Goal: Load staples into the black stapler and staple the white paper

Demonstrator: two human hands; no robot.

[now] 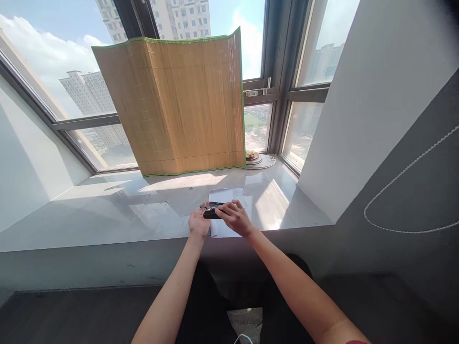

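Both hands meet over a white paper sheet (223, 197) on the glossy tabletop (143, 210). Left hand (198, 223) and right hand (234, 218) each have their grip pinching a small black object (211, 214). Bamboo mat (175, 102) leans against the window behind.

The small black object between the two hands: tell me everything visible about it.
The small black object is a dark, flat, oblong thing, lying roughly level just above the white paper on the glossy windowsill. The left hand grips its left end; the right hand covers its right end, fingers across the top. A thin metallic piece shows at its upper left edge. Its material and exact type are too small to tell.
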